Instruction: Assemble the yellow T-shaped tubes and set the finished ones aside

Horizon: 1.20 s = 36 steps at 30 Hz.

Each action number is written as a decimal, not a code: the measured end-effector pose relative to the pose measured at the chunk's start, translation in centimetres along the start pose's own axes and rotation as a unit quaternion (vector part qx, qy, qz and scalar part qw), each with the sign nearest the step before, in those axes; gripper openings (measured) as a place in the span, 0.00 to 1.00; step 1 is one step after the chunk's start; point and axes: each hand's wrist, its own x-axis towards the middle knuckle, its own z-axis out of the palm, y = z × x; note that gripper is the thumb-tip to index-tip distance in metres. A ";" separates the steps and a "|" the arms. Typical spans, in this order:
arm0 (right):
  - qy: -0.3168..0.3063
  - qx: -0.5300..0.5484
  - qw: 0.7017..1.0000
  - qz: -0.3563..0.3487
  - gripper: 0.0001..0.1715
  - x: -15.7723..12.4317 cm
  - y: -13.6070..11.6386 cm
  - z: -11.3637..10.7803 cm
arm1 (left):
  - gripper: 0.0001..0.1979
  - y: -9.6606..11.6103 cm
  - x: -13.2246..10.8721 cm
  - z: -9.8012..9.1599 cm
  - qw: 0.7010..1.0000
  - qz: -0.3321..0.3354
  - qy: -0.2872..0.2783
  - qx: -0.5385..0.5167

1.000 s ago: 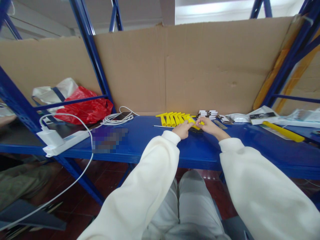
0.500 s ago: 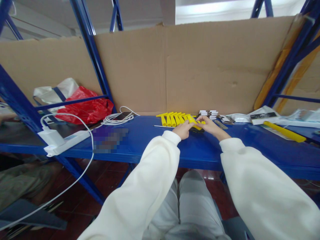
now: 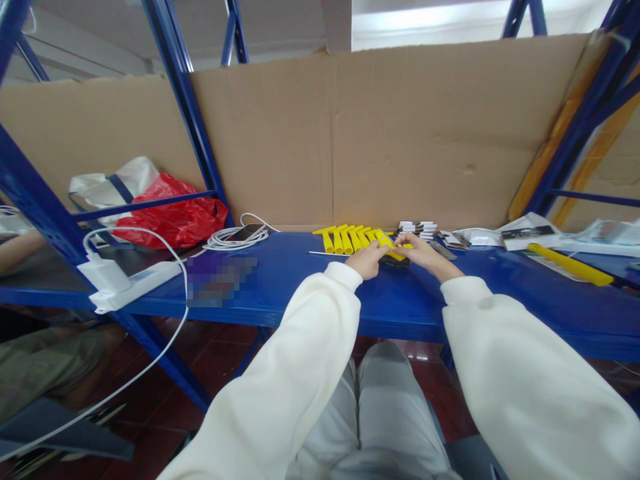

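Note:
Both my hands meet on a blue shelf (image 3: 300, 280) in front of me. My left hand (image 3: 367, 260) and my right hand (image 3: 420, 252) are pinched on the two ends of one yellow plastic piece (image 3: 391, 249). It lies at the right end of a row of several yellow pieces (image 3: 345, 239). Just behind my right hand stands a small stack of white and dark flat parts (image 3: 417, 229). A thin metal rod (image 3: 325, 253) lies left of my left hand.
A coiled white cable with a phone (image 3: 240, 235) lies to the left, and a red bag (image 3: 170, 217) beyond it. A white power strip (image 3: 125, 280) sits on the shelf edge. A long yellow tool (image 3: 570, 264) and packets lie at right. Cardboard (image 3: 400, 133) backs the shelf.
Almost nothing differs. My hands stay on the yellow piece with only small finger shifts.

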 end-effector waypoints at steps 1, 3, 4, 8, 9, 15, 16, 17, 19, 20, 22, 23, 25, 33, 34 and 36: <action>-0.002 -0.006 1.000 0.001 0.23 -0.1 0.0 -0.1 | 0.34 0.0 0.0 0.0 1.000 0.000 -0.002 0.002; -0.006 -0.026 1.000 -0.011 0.21 -0.1 -0.2 -0.3 | 0.33 0.1 -0.1 -0.1 1.000 -0.001 -0.004 0.003; -0.008 -0.037 0.999 -0.024 0.21 -0.1 -0.2 -0.4 | 0.33 0.2 -0.1 -0.2 1.000 -0.003 -0.004 0.001; -0.018 -0.061 0.995 -0.079 0.20 0.0 -0.4 -0.7 | 0.34 0.2 -0.2 -0.2 1.000 -0.005 0.001 -0.010; -0.021 -0.063 0.994 -0.087 0.20 0.1 -0.4 -0.8 | 0.34 0.1 -0.1 -0.2 1.000 -0.005 0.003 -0.010; -0.021 -0.075 0.993 -0.087 0.18 0.2 0.1 -0.5 | 0.33 -0.1 0.0 0.1 1.000 -0.002 0.003 0.000; -0.019 -0.079 0.993 -0.082 0.18 0.3 0.2 -0.4 | 0.33 -0.1 0.0 0.1 1.000 -0.002 0.002 0.000; -0.018 -0.082 0.993 -0.078 0.17 0.3 0.2 -0.3 | 0.33 -0.1 0.0 0.1 1.000 -0.002 0.001 0.000; -0.016 -0.091 0.993 -0.070 0.16 0.4 0.4 -0.2 | 0.33 -0.1 0.0 0.0 1.000 -0.004 0.000 -0.002; -0.016 -0.096 0.993 -0.068 0.15 0.4 0.4 -0.1 | 0.33 0.0 0.0 0.0 1.000 -0.005 0.000 -0.003; -0.016 -0.106 0.992 -0.065 0.14 0.4 0.4 -0.1 | 0.33 0.1 -0.1 0.0 1.000 -0.007 -0.001 -0.002; -0.017 -0.112 0.991 -0.067 0.13 0.4 0.4 -0.1 | 0.33 0.1 -0.1 -0.1 1.000 -0.009 -0.003 -0.001; -0.022 -0.125 0.989 -0.076 0.11 0.4 0.4 -0.1 | 0.33 0.3 -0.2 -0.2 1.000 -0.011 -0.006 0.005; -0.037 -0.167 0.978 -0.121 0.09 0.3 0.7 -0.2 | 0.33 0.8 -0.7 -0.6 0.999 -0.002 -0.018 0.031; -0.038 -0.170 0.977 -0.123 0.08 0.4 0.8 -0.2 | 0.33 0.8 -0.7 -0.6 0.999 -0.001 -0.016 0.031; -0.038 -0.173 0.976 -0.127 0.09 0.5 1.0 -0.3 | 0.33 0.7 -0.6 -0.5 0.999 0.000 -0.011 0.030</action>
